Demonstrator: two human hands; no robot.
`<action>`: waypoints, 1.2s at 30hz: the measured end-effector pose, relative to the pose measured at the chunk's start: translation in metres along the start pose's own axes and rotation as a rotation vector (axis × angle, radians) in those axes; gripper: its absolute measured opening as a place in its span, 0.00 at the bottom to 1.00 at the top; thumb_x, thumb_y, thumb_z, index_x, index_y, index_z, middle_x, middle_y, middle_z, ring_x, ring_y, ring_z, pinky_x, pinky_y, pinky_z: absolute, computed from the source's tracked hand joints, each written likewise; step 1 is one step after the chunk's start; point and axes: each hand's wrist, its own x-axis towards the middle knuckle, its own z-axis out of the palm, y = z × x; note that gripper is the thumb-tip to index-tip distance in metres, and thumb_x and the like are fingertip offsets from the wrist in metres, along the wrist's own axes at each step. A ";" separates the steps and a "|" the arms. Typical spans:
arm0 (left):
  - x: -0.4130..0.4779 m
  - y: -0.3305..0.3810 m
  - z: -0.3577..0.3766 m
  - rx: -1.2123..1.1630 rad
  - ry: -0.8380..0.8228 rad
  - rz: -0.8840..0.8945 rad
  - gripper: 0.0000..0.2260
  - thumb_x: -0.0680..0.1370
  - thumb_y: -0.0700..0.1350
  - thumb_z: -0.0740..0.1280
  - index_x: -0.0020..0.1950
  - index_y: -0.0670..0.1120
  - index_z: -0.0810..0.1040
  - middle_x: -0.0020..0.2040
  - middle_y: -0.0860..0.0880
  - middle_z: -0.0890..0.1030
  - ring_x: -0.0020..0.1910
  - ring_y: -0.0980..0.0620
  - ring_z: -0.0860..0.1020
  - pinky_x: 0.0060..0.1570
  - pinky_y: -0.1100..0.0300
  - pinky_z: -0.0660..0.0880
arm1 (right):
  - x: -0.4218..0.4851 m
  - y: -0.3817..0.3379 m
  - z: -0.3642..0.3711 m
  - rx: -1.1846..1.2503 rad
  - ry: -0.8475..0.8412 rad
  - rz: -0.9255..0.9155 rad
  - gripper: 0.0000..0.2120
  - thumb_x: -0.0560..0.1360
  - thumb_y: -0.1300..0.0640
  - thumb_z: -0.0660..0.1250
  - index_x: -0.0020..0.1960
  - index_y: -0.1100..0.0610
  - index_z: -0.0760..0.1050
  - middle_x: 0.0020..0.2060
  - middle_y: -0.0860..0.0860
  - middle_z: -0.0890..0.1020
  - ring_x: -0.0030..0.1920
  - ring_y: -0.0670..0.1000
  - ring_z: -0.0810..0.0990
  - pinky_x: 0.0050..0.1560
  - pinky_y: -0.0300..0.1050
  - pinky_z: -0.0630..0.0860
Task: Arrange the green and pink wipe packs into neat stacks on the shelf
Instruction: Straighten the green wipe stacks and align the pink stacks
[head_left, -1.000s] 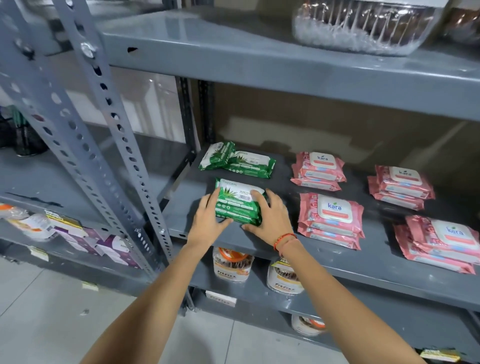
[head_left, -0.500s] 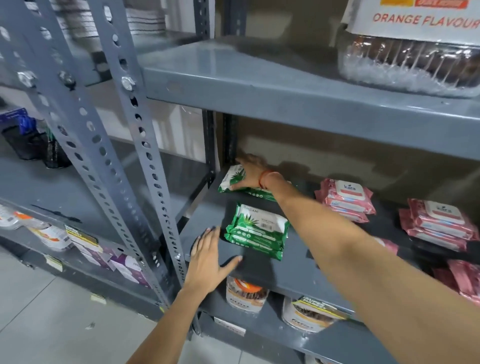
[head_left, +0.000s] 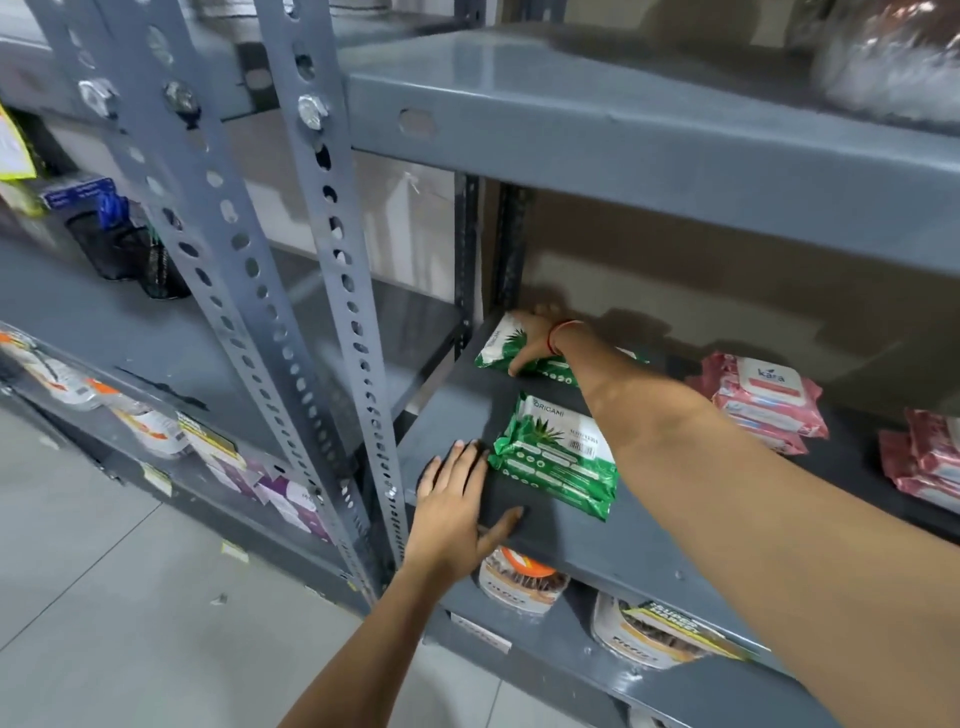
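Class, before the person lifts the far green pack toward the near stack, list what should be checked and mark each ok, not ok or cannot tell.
1. Right hand on the far green pack: ok, fingers over its edge.
2. Grip firm enough to lift: cannot tell.
3. Near green stack lying flat on the shelf: ok.
4. Left hand clear of the stack top: ok, flat beside it.
5. Pink packs out of the path: ok, off to the right.
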 end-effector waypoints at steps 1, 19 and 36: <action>0.000 0.001 0.000 0.007 -0.006 -0.002 0.35 0.77 0.67 0.50 0.73 0.43 0.61 0.74 0.44 0.62 0.74 0.46 0.56 0.72 0.49 0.48 | -0.002 -0.001 0.003 -0.009 0.050 -0.006 0.50 0.63 0.42 0.76 0.76 0.51 0.54 0.74 0.60 0.58 0.74 0.62 0.54 0.72 0.58 0.58; -0.001 0.004 0.001 0.069 -0.080 -0.047 0.36 0.77 0.66 0.45 0.67 0.39 0.70 0.69 0.40 0.70 0.71 0.44 0.64 0.69 0.45 0.58 | -0.063 0.030 0.000 0.320 0.393 0.465 0.48 0.61 0.35 0.74 0.72 0.57 0.61 0.69 0.60 0.64 0.71 0.61 0.60 0.67 0.60 0.63; -0.001 0.003 0.002 0.095 -0.093 -0.055 0.35 0.77 0.66 0.46 0.66 0.39 0.71 0.68 0.41 0.71 0.70 0.45 0.65 0.68 0.48 0.56 | -0.083 0.080 0.023 0.141 0.108 -0.043 0.39 0.69 0.32 0.65 0.75 0.40 0.55 0.77 0.53 0.54 0.76 0.61 0.51 0.72 0.65 0.50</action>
